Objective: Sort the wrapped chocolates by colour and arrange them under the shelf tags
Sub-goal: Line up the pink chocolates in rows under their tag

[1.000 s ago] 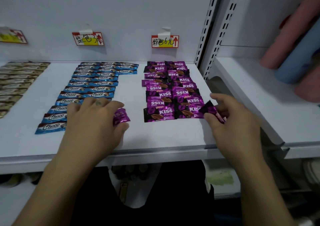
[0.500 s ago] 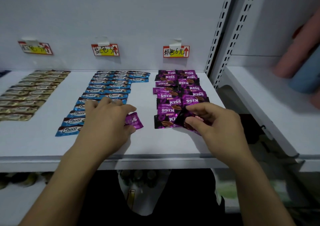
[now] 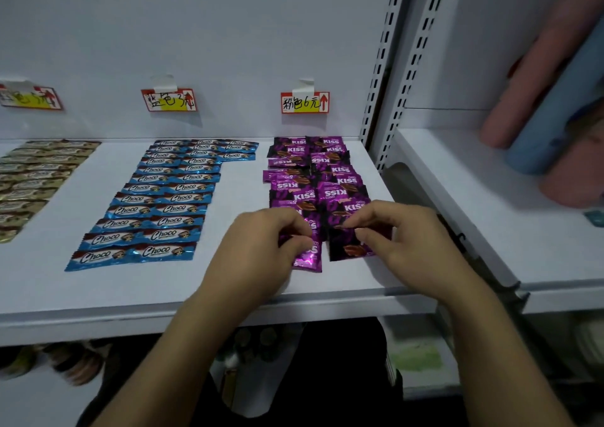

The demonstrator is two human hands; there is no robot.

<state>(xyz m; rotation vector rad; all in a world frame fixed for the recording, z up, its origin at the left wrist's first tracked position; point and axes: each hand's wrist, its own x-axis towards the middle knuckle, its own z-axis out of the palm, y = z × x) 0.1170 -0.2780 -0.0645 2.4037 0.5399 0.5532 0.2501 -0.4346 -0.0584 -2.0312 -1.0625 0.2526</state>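
Purple KISS chocolates [image 3: 315,178] lie in two columns on the white shelf [image 3: 228,283] under the right tag [image 3: 305,102]. Blue Choco bars [image 3: 163,204] are lined up under the middle tag [image 3: 169,100], and gold bars [image 3: 29,181] under the left tag [image 3: 31,97]. My left hand [image 3: 258,253] pinches a purple chocolate [image 3: 309,258] at the near end of the left purple column. My right hand [image 3: 402,243] pinches another purple chocolate [image 3: 346,247] at the near end of the right column. Both packets lie against the shelf.
A slotted white upright [image 3: 384,67] borders the shelf on the right. Beyond it a second shelf [image 3: 464,217] holds pink and blue rolls [image 3: 549,100]. Below the shelf edge, dark items sit in shadow [image 3: 75,361].
My left hand carried its purple chocolate rightwards to the near end of the left purple column. My right hand brought its chocolate leftwards to the near end of the right column.
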